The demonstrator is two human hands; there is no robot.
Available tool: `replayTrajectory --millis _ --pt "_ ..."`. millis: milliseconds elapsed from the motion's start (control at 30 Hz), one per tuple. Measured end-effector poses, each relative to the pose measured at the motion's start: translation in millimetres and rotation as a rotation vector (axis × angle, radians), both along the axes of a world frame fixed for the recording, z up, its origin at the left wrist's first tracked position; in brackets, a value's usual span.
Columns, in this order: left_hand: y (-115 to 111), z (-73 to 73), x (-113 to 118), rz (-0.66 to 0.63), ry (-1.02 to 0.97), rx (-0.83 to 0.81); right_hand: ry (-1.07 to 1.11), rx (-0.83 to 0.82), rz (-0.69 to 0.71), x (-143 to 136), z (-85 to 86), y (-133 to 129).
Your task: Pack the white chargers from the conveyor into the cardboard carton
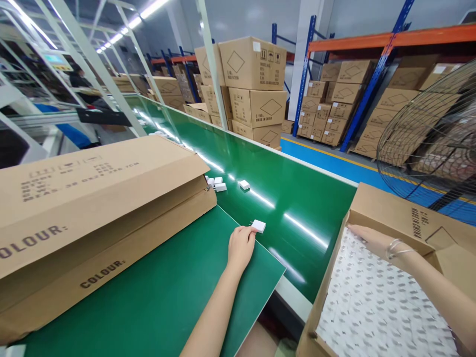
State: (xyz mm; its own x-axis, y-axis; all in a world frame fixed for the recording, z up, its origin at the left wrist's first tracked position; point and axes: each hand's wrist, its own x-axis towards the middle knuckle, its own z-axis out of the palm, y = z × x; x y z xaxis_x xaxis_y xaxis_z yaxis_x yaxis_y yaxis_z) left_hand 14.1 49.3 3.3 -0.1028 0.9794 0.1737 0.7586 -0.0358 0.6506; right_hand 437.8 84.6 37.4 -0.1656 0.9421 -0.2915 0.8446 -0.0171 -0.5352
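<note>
My left hand (242, 243) reaches over the edge of the green work surface (156, 292), its fingers pinched on a small white power adapter (259, 226) with metal prongs pointing left. Tightly packed rows of white adapters (375, 297) with prongs showing fill an open cardboard box (357, 203) at my right. My right hand (366, 235) lies over the far left corner of those rows, fingers stretched toward the box wall. Another white adapter (244, 185) lies on the green conveyor belt (290, 198), and a few more adapters (219, 185) sit beside a carton.
A large cardboard carton (92, 198) covers the left of the work surface. Stacked cartons (256, 99) stand beyond the belt. A caged fan (431, 134) is at the right, before racks (357, 44) of boxes. A metal post (213, 64) rises beside the belt.
</note>
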Motion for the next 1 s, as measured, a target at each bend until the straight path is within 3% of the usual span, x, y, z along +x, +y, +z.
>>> replayTrajectory --millis 133,333,500,733,1000 --pt "0.3 0.4 -0.1 -0.013 -0.004 0.010 0.223 -0.112 0.004 5.7 -0.4 -12.5" --pt "1.2 -1.1 -1.1 -0.015 -0.012 0.015 0.210 -0.060 -0.069 -7.0 2.0 -20.1" --pt "1.0 -1.7 -0.9 -0.014 -0.003 0.017 -0.014 -0.030 -0.174 -16.4 2.4 -20.9" --pt "0.4 -0.7 -1.5 -0.021 0.000 0.010 -0.344 0.120 -0.146 -14.7 -21.5 -23.2" --pt "-2.2 2.3 -0.3 -0.020 0.020 0.013 -0.512 0.210 -0.234 -37.1 -14.0 -46.6"
